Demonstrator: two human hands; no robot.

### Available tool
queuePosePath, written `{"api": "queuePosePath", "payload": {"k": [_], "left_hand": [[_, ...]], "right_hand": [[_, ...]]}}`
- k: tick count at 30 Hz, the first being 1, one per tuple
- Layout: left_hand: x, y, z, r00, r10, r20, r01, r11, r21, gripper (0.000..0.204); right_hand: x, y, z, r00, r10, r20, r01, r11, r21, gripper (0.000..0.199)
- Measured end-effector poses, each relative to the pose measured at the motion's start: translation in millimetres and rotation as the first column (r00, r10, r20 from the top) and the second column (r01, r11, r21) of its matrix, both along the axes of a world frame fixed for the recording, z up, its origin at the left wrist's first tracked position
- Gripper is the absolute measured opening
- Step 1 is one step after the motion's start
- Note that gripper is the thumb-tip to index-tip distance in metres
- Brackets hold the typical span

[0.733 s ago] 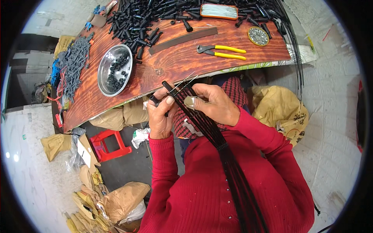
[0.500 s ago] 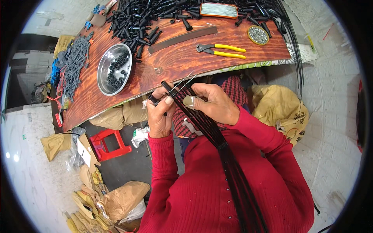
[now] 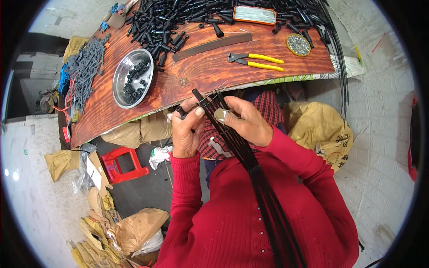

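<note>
A long bundle of thin black rods (image 3: 239,145), like umbrella ribs, runs from my chest up to both hands just off the table's near edge. My left hand (image 3: 185,134) is closed around the far end of the bundle, thumb pressed against it; a short black tube end (image 3: 197,95) sticks out above. Another black tubular piece (image 3: 180,110) sits between its fingers. From the right, my right hand (image 3: 248,120) pinches the rods close to their tips. A tan wrap (image 3: 220,115) covers its thumb. Fine wires near the tips are too small to make out.
On the wooden table (image 3: 201,80) lie yellow-handled cutting pliers (image 3: 257,61), a flat dark strip (image 3: 212,47), a bowl of small black rings (image 3: 134,80), a tin of metal bits (image 3: 298,45), grey parts (image 3: 89,67) and heaped black tubes (image 3: 161,27). A red stool (image 3: 125,165) stands below.
The silvery wires that stood out past the rod tips now show less, and the rod tips are bunched differently. Both hands keep their grip, with only a slight shift.
</note>
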State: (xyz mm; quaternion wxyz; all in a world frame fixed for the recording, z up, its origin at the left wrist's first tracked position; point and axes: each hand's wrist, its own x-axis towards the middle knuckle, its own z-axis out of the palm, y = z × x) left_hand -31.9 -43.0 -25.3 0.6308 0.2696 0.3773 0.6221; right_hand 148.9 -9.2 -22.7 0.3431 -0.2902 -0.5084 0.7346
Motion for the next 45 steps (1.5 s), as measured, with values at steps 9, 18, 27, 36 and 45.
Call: {"api": "queuePosePath", "payload": {"k": [9,18,27,36,45], "left_hand": [[3,-1,13,0.999,-0.039,-0.025,0.038,0.999,-0.003,0.029],[7,-2,20,0.998,0.016,-0.067,-0.017,1.0,-0.01,0.027],[9,-3,28,0.998,-0.005,-0.061,0.004,1.0,-0.027,0.022],[0,-1,23,0.992,0.026,-0.121,-0.027,1.0,-0.002,0.025],[2,0,19,0.997,0.032,-0.076,-0.031,0.999,0.015,0.02]], "right_hand": [[-7,-8,2,0.947,0.038,-0.32,-0.098,0.98,-0.171,0.04],[-7,-6,5,0.926,0.085,-0.367,-0.193,0.944,-0.268,0.047],[-5,-1,8,0.908,0.097,-0.408,-0.229,0.93,-0.287,0.038],[-12,-3,7,0.926,0.088,-0.366,-0.199,0.94,-0.277,0.033],[-14,-2,8,0.947,0.069,-0.313,-0.171,0.935,-0.312,0.032]]}}
